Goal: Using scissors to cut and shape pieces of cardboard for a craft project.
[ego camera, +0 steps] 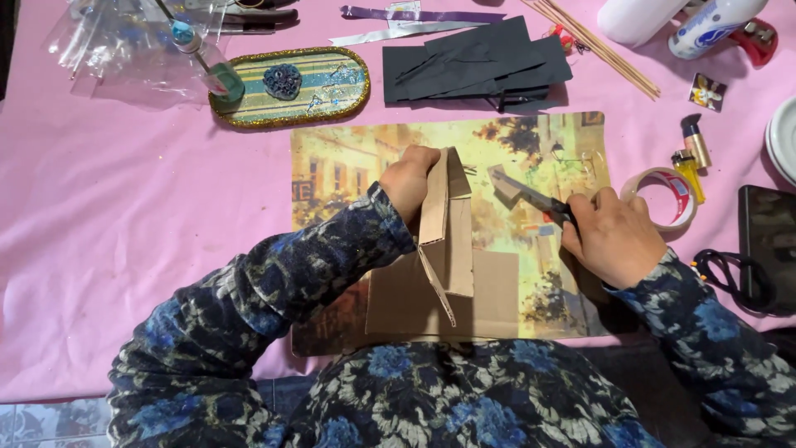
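Note:
My left hand (408, 178) grips the top edge of a folded brown cardboard piece (445, 241) that stands upright on a painted street-scene mat (348, 166). A flat cardboard sheet (489, 307) lies under it near my body. My right hand (612, 235) is closed on the dark handle of a cutter or scissors (551, 205), whose blade end points left at a small grey cardboard scrap (504, 186) on the mat. The tool's tip touches or nearly touches the scrap; I cannot tell which.
A pink cloth (124, 232) covers the table. Black paper sheets (477, 66), an oval glittered tray (290, 87), wooden skewers (593, 46) and clear plastic bags (124, 50) lie at the back. A tape roll (667, 199), a yellow lighter (688, 174) and a dark phone (767, 245) are at right.

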